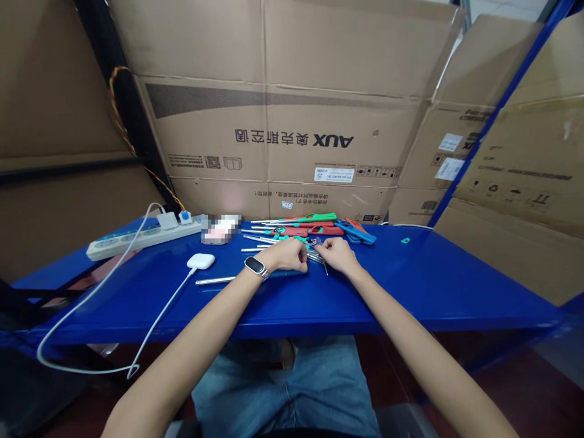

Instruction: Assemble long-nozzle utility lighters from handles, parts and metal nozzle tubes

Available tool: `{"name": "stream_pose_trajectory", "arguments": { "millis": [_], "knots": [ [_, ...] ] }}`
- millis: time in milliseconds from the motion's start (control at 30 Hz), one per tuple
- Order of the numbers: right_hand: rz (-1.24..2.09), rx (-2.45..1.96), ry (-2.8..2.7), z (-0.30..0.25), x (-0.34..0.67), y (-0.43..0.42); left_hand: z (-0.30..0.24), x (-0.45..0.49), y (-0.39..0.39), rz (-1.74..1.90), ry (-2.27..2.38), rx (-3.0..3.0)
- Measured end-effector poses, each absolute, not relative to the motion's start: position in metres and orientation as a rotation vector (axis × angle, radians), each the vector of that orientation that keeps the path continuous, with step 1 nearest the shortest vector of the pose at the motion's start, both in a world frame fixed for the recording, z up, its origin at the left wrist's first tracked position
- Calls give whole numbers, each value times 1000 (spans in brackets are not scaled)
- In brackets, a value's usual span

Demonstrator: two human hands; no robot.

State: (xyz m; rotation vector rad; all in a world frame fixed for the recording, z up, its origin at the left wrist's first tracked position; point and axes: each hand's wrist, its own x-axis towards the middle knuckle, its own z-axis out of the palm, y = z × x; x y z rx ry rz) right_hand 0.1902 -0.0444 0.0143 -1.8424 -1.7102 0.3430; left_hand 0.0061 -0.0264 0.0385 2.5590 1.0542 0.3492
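My left hand (289, 255), with a smartwatch (255, 266) on its wrist, rests on the blue shelf top (410, 286) with its fingers curled closed. My right hand (335, 254) lies just to its right, fingers pinched on thin metal rods (316, 258). What the left hand grips is too small to name. Right behind both hands lies a heap of long-nosed lighters (314, 226) with red, green and blue handles and silver tubes. One loose silver tube (215, 280) lies to the left of my left wrist.
A white power strip (137, 238) with plugs sits at the back left. A white charger puck (201, 261) trails a cable over the front edge. A small green part (405, 240) lies at the right. Cardboard boxes (283, 140) wall the back.
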Motion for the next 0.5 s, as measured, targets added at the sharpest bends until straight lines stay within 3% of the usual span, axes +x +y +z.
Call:
{"name": "stream_pose_trajectory", "arguments": {
  "millis": [500],
  "knots": [
    [267,-1992,-1812,10,188,-45,40,1,-23,366,1010,2482]
  ]
}}
